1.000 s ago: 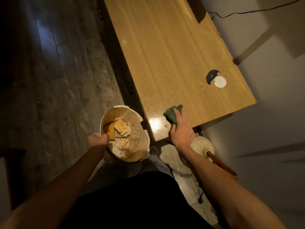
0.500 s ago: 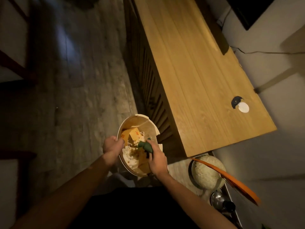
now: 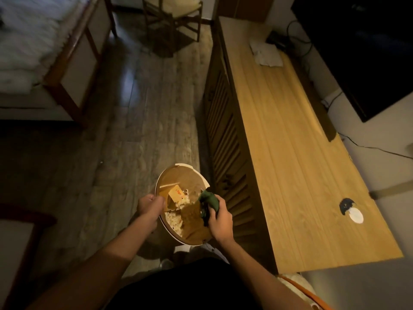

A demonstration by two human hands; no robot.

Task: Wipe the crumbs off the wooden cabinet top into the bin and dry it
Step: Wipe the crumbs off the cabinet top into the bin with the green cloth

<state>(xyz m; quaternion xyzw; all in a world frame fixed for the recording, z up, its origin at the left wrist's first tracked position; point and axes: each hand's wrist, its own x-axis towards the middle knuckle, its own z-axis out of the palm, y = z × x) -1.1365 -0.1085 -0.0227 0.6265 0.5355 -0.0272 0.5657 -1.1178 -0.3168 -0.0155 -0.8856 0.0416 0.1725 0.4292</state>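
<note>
Green cloth in right hand over bin

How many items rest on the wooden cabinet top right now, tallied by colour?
White: 2, the round disc near the front and the crumpled paper at the far end.
Black: 1, the small dark piece touching the disc.
Total: 3.
The green cloth is off the top, in the right hand over the bin.
</note>
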